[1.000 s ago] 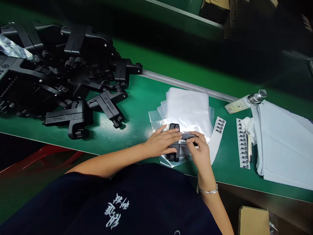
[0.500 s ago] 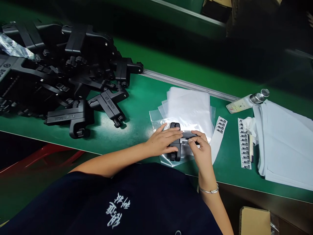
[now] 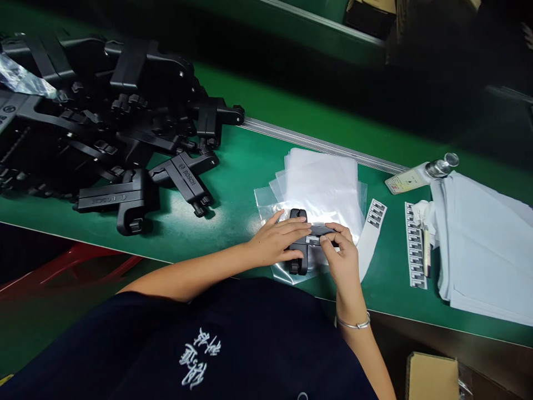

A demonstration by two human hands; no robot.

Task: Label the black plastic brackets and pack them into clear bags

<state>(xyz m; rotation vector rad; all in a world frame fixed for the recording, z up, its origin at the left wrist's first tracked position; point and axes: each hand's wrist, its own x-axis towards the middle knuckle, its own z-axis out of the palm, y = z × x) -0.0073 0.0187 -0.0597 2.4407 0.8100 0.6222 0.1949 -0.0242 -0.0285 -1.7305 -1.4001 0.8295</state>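
Observation:
A black plastic T-shaped part (image 3: pixel 300 244) lies on a stack of clear plastic bags (image 3: pixel 322 186) on the green bench. My left hand (image 3: pixel 277 240) lies flat across the part and pins it down. My right hand (image 3: pixel 342 258) pinches a small white label (image 3: pixel 313 240) onto the part's arm with thumb and fingertips. A silver bracelet sits on my right wrist.
A big heap of the same black parts (image 3: pixel 104 122) fills the left of the green bench (image 3: pixel 237 178). Strips of barcode labels (image 3: pixel 415 244) and an empty backing strip (image 3: pixel 372 228) lie to the right, beside stacked white sheets (image 3: pixel 483 244), a small bottle (image 3: pixel 441 164) and a cardboard box (image 3: pixel 433 375).
My right thumb and fingers shifted slightly along the label on the part. My left hand stays pressed on the part.

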